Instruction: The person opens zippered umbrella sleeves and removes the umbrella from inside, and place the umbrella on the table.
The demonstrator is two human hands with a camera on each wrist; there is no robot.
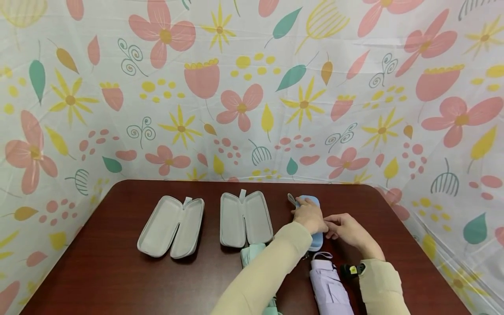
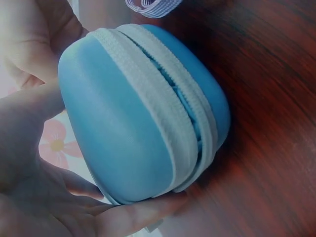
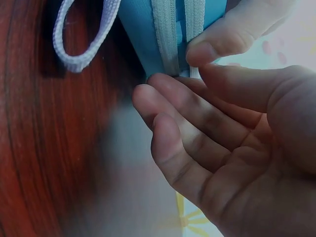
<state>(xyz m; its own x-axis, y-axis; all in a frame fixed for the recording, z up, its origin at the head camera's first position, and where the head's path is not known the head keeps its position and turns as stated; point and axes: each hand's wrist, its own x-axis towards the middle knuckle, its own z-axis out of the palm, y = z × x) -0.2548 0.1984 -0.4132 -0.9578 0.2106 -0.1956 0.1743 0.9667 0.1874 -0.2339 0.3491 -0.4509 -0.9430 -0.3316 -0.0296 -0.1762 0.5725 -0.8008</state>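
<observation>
A light blue zip case (image 1: 316, 240) lies towards the right of the table. My left hand (image 1: 309, 216) holds it from above, thumb and fingers spread round its sides in the left wrist view. Two pale zip tapes (image 2: 153, 108) run along the case with a narrow gap between them. My right hand (image 1: 348, 229) is at the case's right side. In the right wrist view the right thumb and forefinger come together at the end of the zip, the other fingers loosely bent; the pull itself is hidden.
Two opened grey cases (image 1: 169, 227) (image 1: 246, 218) lie at left and centre. A folded lilac umbrella (image 1: 330, 286) with a wrist loop (image 3: 81, 61) is just in front of the blue case. A mint green umbrella (image 1: 253, 251) lies partly under my left forearm. A patterned curtain (image 1: 252, 109) hangs behind the table.
</observation>
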